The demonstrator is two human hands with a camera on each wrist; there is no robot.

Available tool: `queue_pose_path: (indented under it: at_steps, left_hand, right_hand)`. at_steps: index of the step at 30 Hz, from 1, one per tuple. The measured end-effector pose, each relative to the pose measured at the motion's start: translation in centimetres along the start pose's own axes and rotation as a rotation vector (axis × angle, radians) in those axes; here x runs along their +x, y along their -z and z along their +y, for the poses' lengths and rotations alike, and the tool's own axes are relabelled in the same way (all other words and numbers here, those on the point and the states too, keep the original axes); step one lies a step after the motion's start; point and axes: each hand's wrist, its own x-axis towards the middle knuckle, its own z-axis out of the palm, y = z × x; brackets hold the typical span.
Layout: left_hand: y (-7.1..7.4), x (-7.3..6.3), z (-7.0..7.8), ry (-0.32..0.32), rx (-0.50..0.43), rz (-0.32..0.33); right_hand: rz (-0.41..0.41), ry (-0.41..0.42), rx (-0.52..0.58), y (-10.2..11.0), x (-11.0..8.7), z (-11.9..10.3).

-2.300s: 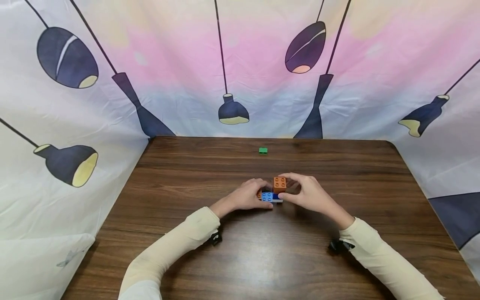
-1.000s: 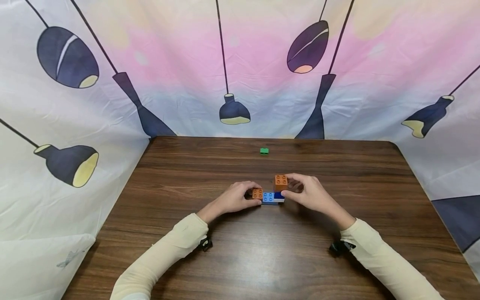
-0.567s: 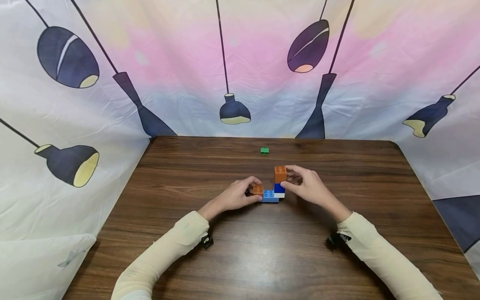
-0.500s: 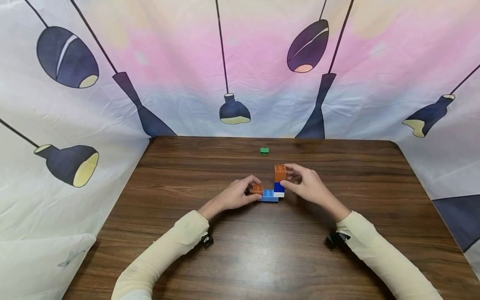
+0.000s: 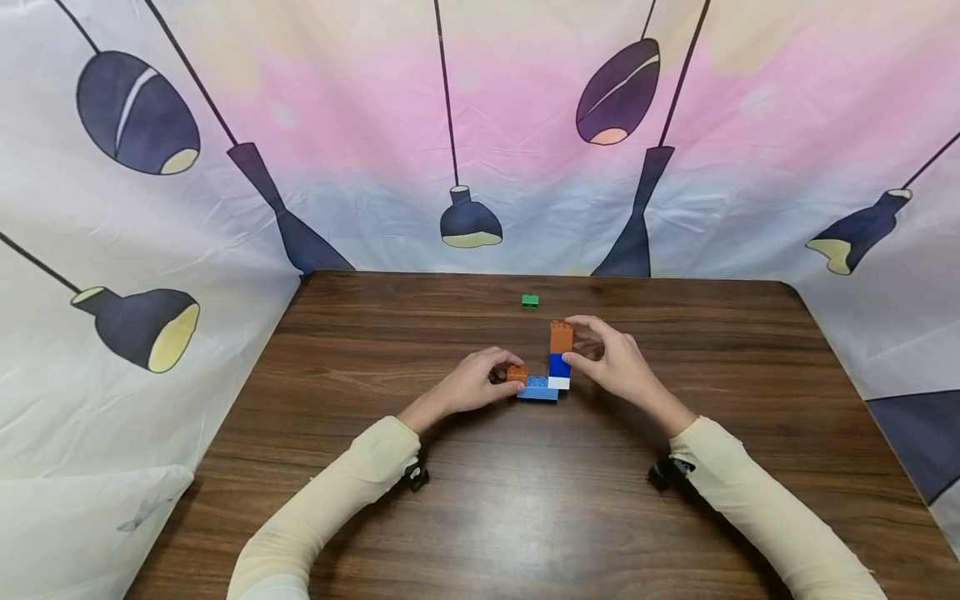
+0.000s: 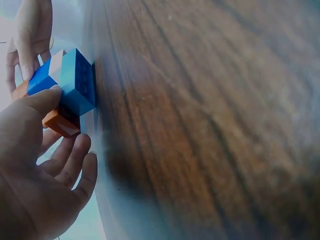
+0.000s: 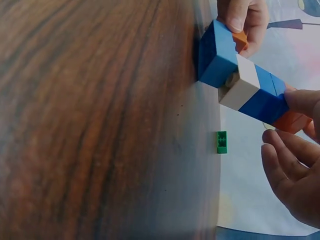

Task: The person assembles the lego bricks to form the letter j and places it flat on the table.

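Both hands hold one build of toy building bricks. A light blue brick (image 5: 538, 393) forms its base, and its hollow underside faces the camera in the left wrist view. On its left end sits a small orange brick (image 5: 517, 374), pinched between thumb and fingers of my left hand (image 5: 474, 382). A tower rises at the right end: a white brick (image 7: 240, 85) overhanging the base, then dark blue bricks (image 5: 558, 366), then an orange brick (image 5: 561, 337) on top. My right hand (image 5: 621, 364) grips this tower, thumb on the dark blue part and fingers behind the upper orange one.
A loose green brick (image 5: 530, 301) lies near the back edge of the brown wooden table (image 5: 375, 333). Behind and beside the table hangs a cloth (image 5: 360, 125) printed with lamps. A dark wrist camera (image 5: 670, 472) hangs under the right sleeve.
My left hand has shifted left from around the light blue brick onto the small orange one. The build has tipped back, its front sides now showing, and the right hand has risen with the tower.
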Motion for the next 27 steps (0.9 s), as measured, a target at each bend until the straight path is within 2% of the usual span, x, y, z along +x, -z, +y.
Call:
queue_pose_path:
  at_steps: [7,12,19,27]
  left_hand:
    - [-0.1,-0.2,0.0,0.022,-0.03,0.006]
    - [-0.4,-0.3,0.0,0.048,-0.077,0.019]
    - [-0.5,-0.2,0.1,0.066,-0.05,0.058]
    - [-0.6,-0.2,0.2,0.067,-0.023,0.078]
  right_hand:
    - [-0.024,-0.018,0.006,-0.1,0.3,0.5]
    - [-0.069,-0.079,0.036,-0.1,0.7,1.0]
    - [-0.124,-0.163,0.107,-0.3,1.3,1.7]
    - [-0.139,-0.22,0.155,-0.5,1.7,1.8]
